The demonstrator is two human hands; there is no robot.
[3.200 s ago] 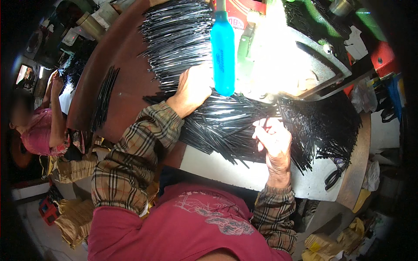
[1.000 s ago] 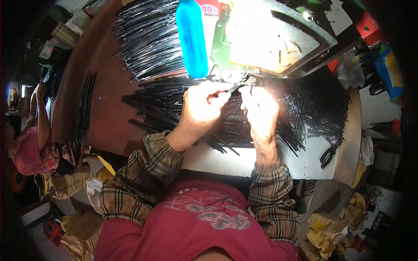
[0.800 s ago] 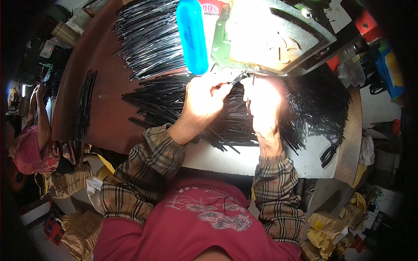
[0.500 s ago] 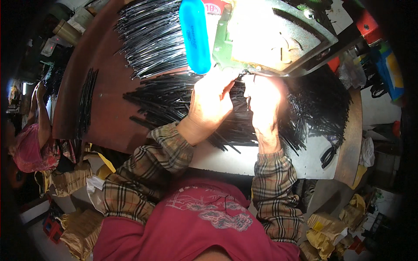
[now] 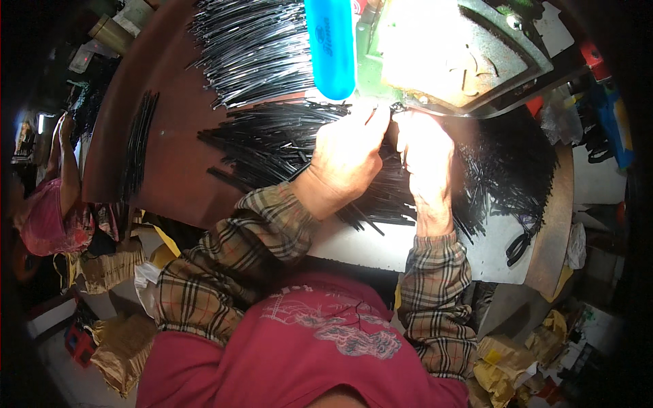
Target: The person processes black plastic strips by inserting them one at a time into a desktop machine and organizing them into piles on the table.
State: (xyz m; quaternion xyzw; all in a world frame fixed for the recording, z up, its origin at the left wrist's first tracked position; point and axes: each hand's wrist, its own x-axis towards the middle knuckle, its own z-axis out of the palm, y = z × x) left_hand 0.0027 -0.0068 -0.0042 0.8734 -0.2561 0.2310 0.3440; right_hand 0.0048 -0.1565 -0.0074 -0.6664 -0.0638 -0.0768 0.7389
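Observation:
Under a bright lamp, both hands meet at the near corner of a green and metal machine (image 5: 445, 102). My left hand (image 5: 345, 153) pinches with thumb and finger at a small dark part (image 5: 396, 107) by that corner. Close beside it, my right hand (image 5: 430, 153) has its fingers curled together at the same spot. Glare and the fingers hide what either hand holds. Beneath and around them lies a loose pile of thin black strips (image 5: 265, 139). More thin dark strips (image 5: 507, 160) spread to the right of my right hand.
A neat stack of shiny black strips (image 5: 252, 51) lies at the far left, beside a blue rounded bar (image 5: 332, 54). A small bundle (image 5: 139, 146) rests on the brown table (image 5: 180, 163). Black-handled snips (image 5: 518, 248) lie near the right edge. Another person (image 5: 58, 211) is at the left.
The whole view has shifted, so table and machine appear slightly farther right. Both hands stay together at the machine's corner; the right fingers look more curled.

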